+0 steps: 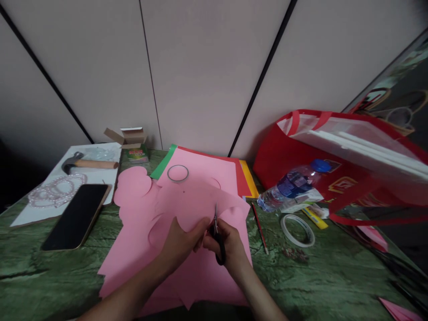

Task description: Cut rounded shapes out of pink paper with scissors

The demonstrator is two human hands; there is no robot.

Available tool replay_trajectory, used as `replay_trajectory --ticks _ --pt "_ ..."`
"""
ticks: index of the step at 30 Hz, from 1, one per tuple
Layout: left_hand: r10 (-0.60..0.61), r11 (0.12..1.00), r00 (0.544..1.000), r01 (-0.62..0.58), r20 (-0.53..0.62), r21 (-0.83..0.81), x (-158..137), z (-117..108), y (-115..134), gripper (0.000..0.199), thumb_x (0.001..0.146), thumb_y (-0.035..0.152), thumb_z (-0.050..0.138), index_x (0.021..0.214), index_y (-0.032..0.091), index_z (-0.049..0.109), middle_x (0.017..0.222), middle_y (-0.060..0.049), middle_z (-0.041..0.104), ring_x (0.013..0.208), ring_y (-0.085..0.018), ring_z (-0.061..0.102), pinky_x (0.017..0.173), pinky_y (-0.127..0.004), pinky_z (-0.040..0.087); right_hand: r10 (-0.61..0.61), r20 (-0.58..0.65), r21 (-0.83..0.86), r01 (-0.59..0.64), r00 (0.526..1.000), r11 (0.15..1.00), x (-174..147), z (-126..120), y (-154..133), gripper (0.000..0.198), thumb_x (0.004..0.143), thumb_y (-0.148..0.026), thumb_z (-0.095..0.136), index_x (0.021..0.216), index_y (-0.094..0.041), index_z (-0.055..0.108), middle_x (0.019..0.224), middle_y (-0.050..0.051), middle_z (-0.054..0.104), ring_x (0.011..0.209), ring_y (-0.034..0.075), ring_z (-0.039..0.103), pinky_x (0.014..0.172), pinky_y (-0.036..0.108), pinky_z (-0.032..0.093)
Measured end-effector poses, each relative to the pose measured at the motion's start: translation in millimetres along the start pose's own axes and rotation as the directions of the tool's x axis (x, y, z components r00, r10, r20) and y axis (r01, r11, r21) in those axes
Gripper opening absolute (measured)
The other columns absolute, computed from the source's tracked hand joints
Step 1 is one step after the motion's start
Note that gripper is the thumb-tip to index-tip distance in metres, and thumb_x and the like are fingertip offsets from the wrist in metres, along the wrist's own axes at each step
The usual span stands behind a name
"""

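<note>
My right hand [230, 244] grips a pair of scissors [220, 249] with black handles, its metal blades pointing away from me at the raised pink paper sheet [197, 196]. With the thumb on top, my left hand [180, 243] pinches the near edge of that sheet, close beside the scissors; its other fingers are partly hidden. More pink paper [214, 281] lies under both hands, with curved cut edges showing. Round-cut pink pieces [133, 183] rest at the left of the stack. A thin dark ring [178, 166] lies on the paper at the back.
Leftward are a phone [77, 217], a hammer [95, 164], pearl-like beads [55, 191] and an opened small box [137, 152]. Rightward are a pencil [260, 228], a tape roll [283, 223], a water bottle [294, 185] and a red bag [277, 151]. A wall [200, 80] stands behind.
</note>
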State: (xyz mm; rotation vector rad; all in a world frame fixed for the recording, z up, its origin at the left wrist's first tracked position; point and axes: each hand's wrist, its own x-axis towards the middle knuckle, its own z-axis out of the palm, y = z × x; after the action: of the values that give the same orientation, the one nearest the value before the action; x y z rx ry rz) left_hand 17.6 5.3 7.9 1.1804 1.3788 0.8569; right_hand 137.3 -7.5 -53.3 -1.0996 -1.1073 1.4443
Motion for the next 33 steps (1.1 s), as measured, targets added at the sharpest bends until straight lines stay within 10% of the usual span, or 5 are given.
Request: replay_trajectory --ticks 33 --pt "0.073 0.994 0.996 -0.068 -0.051 0.085 4 -2 -11 0.045 0.074 0.037 0.053 0.035 0.018 0.040 0.029 0.005 0.039 0.030 -0.008 0.040 0.038 -0.020 0.033 0.043 -0.077 -0.041 -0.047 0.996 0.998 -1 2 -9 0.022 0.058 -0.028 0.069 0.073 -0.014 0.059 0.043 -0.006 0.047 0.040 0.009 0.043 0.041 0.021 0.031"
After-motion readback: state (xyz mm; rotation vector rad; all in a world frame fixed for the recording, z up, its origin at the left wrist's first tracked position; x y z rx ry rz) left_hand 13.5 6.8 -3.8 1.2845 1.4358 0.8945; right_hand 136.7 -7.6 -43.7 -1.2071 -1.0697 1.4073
